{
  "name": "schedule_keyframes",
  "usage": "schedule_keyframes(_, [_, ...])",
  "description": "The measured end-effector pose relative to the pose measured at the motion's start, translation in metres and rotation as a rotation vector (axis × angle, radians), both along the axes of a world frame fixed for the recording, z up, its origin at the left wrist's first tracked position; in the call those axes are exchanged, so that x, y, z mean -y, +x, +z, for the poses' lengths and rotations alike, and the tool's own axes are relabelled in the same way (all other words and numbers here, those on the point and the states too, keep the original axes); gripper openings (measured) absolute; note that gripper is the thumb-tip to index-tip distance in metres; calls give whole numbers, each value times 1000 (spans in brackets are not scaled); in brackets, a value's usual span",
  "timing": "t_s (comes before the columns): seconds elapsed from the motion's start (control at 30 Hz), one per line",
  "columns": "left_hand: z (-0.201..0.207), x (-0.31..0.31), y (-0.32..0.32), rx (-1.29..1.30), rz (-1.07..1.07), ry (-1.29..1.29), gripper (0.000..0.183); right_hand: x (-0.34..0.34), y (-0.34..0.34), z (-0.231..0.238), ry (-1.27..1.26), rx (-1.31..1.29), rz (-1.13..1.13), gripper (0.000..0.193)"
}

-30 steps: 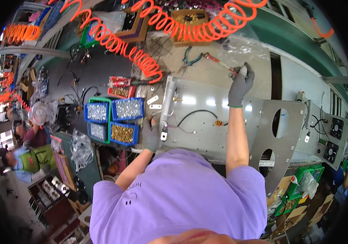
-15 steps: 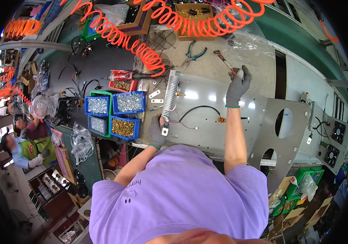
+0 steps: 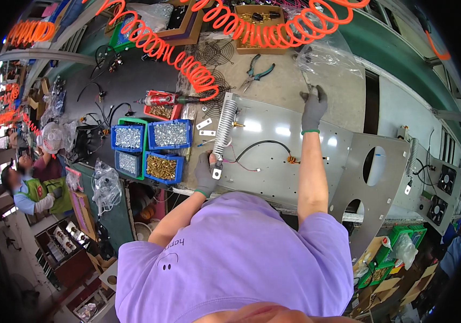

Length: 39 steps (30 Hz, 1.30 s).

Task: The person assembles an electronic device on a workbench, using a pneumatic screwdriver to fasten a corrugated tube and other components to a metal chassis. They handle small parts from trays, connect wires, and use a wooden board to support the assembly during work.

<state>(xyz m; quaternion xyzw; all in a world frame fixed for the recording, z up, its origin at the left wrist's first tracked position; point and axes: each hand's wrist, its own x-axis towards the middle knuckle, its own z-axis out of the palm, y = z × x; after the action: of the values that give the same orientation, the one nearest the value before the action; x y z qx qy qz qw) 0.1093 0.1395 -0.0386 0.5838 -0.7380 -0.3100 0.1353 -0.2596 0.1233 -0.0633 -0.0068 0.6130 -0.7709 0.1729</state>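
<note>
A grey sheet-metal panel (image 3: 273,156) lies on the bench with a ribbed white resistor (image 3: 225,129) along its left edge and a black wire (image 3: 260,145) across it. My left hand (image 3: 206,175), in a grey glove, grips the panel's near left corner by the resistor's lower end. My gloved right hand (image 3: 314,107) reaches over the panel's far edge and closes on a thin tool next to a clear plastic bag (image 3: 327,56).
Blue bins of screws (image 3: 152,148) stand left of the panel. Pliers (image 3: 257,72), a red power screwdriver (image 3: 166,99) and an orange coiled air hose (image 3: 198,75) lie behind. More cut-out panels (image 3: 381,172) sit to the right. Other people (image 3: 31,188) work at far left.
My left hand has slid right onto the panel's near left corner. My right hand stays at the far edge. The view has shifted slightly.
</note>
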Motion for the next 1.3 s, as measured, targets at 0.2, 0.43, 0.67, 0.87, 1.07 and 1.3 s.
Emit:
schedule_keyframes(0.2, [2,-1,-3,5,13,9,39,1,10,-15,240,416,444,23])
schedule_keyframes(0.43, [1,-4,-5,5,11,-39,34,32,-13,-42,406,145,470,26])
schedule_keyframes(0.67, [9,5,-5,-44,-10,-120,30,29,-64,-95,848,-473,561,54])
schedule_keyframes(0.87, [6,-6,6,-68,53,-95,26,3,-16,-35,953,-636,573,52])
schedule_keyframes(1.07, [0,-5,10,-166,28,-175,26,-19,29,43,710,-535,701,38])
schedule_keyframes(1.3, [28,3,48,-315,-188,-487,22,20,104,183,437,-635,961,28])
